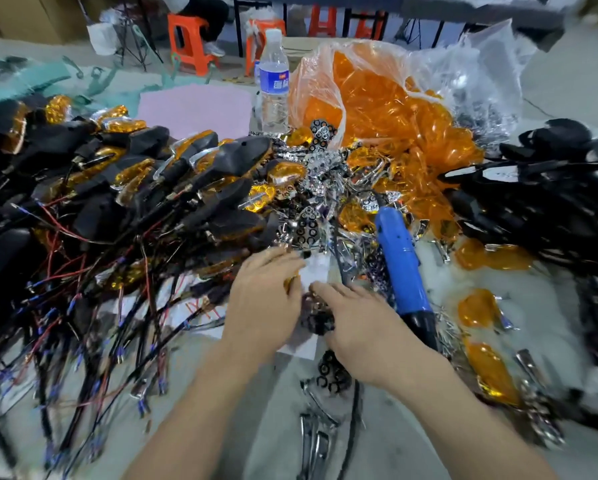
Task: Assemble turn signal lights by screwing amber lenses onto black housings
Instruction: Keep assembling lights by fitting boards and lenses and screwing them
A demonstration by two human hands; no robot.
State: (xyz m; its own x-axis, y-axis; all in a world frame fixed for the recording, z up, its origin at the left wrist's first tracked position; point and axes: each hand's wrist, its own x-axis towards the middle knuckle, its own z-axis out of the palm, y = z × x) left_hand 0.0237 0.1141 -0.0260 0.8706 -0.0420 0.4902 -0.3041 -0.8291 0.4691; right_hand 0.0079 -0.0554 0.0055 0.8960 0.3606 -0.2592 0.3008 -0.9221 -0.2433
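1. Bench [242, 427] carries a heap of wired black housings [124, 188] at its left
2. Bag of amber lenses [387, 109] sits far centre
3. Blue screwdriver [401, 268] lies beside the right hand [359, 327]
4. Left hand [263, 303] and right hand meet over a dark reflector part [316, 318]; blur hides each grip, so I cannot tell

Bright even light; edges warped, motion-blurred.

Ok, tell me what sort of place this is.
Probably a small assembly workshop: heaps of wired black housings, a plastic bag full of amber lenses, and a blue electric screwdriver lying ready.
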